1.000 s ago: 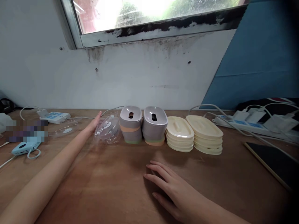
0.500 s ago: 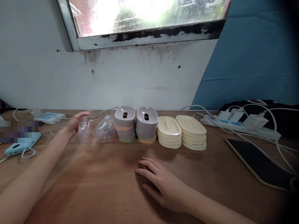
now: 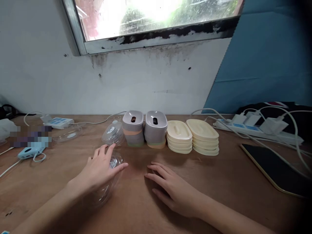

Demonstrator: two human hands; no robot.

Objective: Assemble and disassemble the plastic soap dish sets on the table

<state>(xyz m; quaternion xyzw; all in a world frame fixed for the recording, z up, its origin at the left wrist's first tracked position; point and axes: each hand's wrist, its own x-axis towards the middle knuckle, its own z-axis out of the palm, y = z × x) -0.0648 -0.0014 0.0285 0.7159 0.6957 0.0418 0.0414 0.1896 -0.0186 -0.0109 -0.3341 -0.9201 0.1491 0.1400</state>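
My left hand [image 3: 101, 167] curls over a clear plastic container [image 3: 109, 177] with a round white label, holding it against the wooden table [image 3: 146, 211] in front of me. My right hand [image 3: 170, 187] lies flat on the table with fingers spread and holds nothing. Behind them stands a row: a tilted stack of clear containers [image 3: 112, 134], two stacks of grey tubs [image 3: 133, 128] [image 3: 155, 128] with slotted tops, and two stacks of cream oval lids [image 3: 179, 136] [image 3: 203, 136].
A white power strip [image 3: 255, 133] with chargers and cables runs along the right. A dark tablet [image 3: 275, 169] lies at right. At left are a white-and-blue strip [image 3: 57, 122], a clear lid [image 3: 68, 136] and a light-blue device [image 3: 30, 151]. The wall and window stand behind.
My left hand has drawn one clear container from beside the tilted stack toward me and set it down on the table. My right hand has stayed flat.
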